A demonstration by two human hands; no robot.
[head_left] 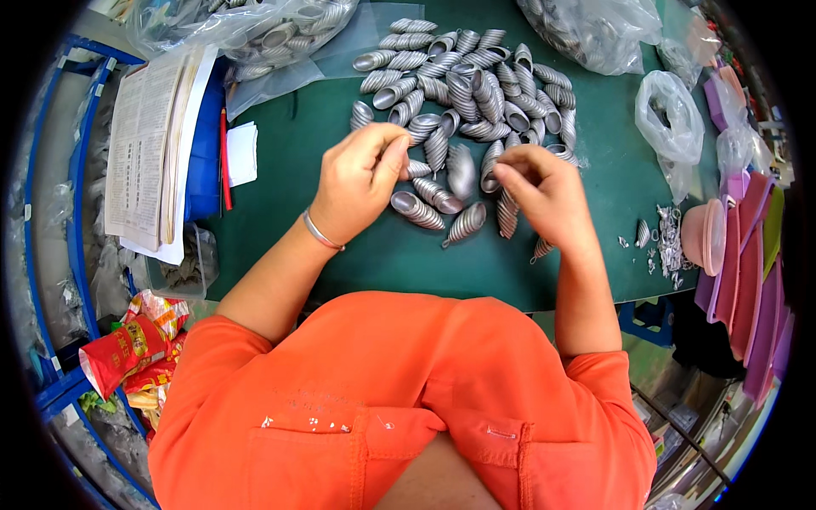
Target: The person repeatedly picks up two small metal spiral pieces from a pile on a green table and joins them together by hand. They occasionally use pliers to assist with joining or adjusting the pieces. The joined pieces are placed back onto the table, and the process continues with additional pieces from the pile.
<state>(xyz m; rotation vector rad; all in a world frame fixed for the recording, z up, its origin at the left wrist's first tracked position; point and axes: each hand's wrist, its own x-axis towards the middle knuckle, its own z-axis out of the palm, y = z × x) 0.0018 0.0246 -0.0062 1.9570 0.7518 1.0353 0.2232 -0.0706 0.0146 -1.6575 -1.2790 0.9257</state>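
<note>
On green mat (340, 153): heap of silver ribbed cone-shaped parts (476, 85). Handling is best done one piece at a time, pinched lightly. Left hand (361, 178): fingers curled closed, thumb pressed to forefinger; contents hidden. Right hand (544, 187): fingertips closed, touching one cone (491, 161) at heap's edge.

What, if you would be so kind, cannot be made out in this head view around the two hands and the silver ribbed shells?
- Left hand: its curled fingers hide whatever it pinches.
- Right hand: the fingertips cover part of a ribbed shell; the grip is unclear.
- Clear bag: cut off by the top edge.
- Small metal bits: too small to identify.
</note>
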